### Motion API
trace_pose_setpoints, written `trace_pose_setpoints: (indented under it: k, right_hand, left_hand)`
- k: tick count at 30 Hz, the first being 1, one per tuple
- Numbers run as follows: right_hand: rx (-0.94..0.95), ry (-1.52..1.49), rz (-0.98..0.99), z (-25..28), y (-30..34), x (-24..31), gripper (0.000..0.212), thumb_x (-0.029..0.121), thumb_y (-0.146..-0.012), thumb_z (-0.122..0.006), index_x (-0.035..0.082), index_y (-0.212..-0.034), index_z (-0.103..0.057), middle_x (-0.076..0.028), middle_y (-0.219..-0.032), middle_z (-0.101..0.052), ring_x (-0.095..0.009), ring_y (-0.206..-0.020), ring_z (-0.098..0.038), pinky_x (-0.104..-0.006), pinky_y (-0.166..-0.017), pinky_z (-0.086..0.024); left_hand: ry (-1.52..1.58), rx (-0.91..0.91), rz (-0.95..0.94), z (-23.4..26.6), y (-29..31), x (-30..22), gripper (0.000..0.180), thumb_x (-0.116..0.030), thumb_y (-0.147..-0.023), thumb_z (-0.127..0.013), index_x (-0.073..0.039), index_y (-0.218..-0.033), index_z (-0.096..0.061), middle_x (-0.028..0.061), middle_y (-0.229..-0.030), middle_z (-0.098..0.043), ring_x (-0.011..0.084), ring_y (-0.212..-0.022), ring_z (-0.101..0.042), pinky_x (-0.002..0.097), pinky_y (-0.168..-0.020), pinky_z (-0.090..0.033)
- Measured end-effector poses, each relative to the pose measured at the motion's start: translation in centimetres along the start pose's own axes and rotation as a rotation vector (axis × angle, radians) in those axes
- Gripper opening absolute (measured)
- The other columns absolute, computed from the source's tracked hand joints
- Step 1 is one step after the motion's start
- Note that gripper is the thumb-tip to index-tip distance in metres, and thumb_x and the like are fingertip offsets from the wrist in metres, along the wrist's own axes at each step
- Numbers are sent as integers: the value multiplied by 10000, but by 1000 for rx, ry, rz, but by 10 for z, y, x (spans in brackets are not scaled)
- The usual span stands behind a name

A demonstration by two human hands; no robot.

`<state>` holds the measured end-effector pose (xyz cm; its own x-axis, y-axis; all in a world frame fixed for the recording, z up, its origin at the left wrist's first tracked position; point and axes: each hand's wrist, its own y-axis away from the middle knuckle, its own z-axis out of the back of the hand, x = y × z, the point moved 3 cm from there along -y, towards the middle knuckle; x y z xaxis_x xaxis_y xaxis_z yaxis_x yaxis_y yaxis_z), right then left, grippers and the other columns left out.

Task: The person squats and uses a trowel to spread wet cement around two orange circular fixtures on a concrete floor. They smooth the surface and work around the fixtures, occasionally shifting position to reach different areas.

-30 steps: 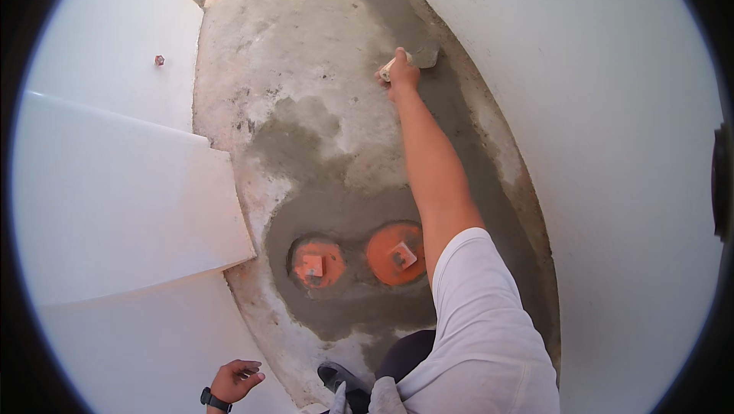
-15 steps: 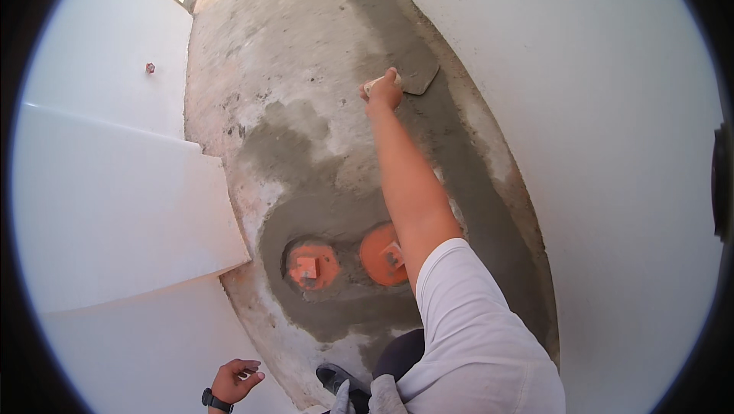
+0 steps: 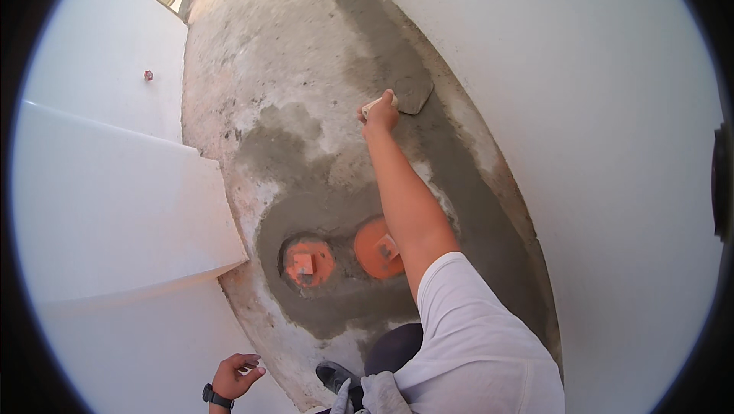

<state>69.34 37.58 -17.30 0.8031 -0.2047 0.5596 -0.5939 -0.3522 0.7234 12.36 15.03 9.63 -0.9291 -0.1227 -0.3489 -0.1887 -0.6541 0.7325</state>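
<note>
Stretched far forward, my right hand (image 3: 382,114) is closed round the pale handle of a trowel (image 3: 417,95). Its flat grey blade lies against the dark wet mortar (image 3: 474,185) that runs along the right wall. Below my forearm, two round orange covers (image 3: 310,263) with square raised knobs sit in the mortar; my arm partly hides the right one. My left hand (image 3: 238,376), with a dark watch at the wrist, hangs at the lower left with fingers loosely bent, thumb apart and nothing in it.
White walls (image 3: 596,146) close in on both sides of the narrow, rough concrete floor (image 3: 252,47). A stepped white ledge (image 3: 130,207) juts out at left, below a small red fitting (image 3: 148,75). My dark shoe (image 3: 335,375) stands near the lower edge.
My right hand has drawn the trowel a little nearer to me along the mortar strip. My left hand stays almost in place. The view has shifted slightly.
</note>
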Motion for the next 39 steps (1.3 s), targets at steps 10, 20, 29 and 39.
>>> trace_pose_setpoints:
  k: [10, 20, 29, 39]
  right_hand:
    - [658, 549, 152, 79, 68, 38, 327, 315, -963, -682, 5, -1018, -595, -123, -758, -675, -194, -543, -665, -312, -433, -518]
    - [58, 2108, 772, 82, 11, 176, 440, 402, -933, -663, 39, -1181, -650, -190, -1158, -715, -361, -1097, -682, -462, -921, -544]
    - [-38, 2059, 745, 39, -25, 162, 417, 417, -963, -615, 57, -1134, -735, -180, -1179, -721, -351, -1120, -683, -455, -938, -551]
    - [4, 2109, 746, 33, -15, 139, 415, 417, -944, -647, 55, -1121, -747, -194, -1181, -716, -367, -1099, -689, -460, -907, -562]
  left_hand:
    - [-27, -27, -34, 2, 16, 4, 472, -306, -819, -861, -27, -1175, -726, 144, -983, -733, 220, -883, -718, 334, -771, -573]
    - [-127, -40, -37, -1, 19, -3, 491, -326, -783, -857, -26, -1149, -724, 167, -936, -709, 293, -861, -713, 365, -748, -566]
    - [-121, -79, -20, 2, 19, -14, 481, -321, -788, -851, -28, -1146, -721, 166, -929, -703, 295, -826, -692, 372, -733, -555]
    - [-100, -76, -37, 3, 20, -12, 468, -323, -801, -843, -35, -1149, -719, 163, -915, -696, 296, -822, -681, 376, -725, -550]
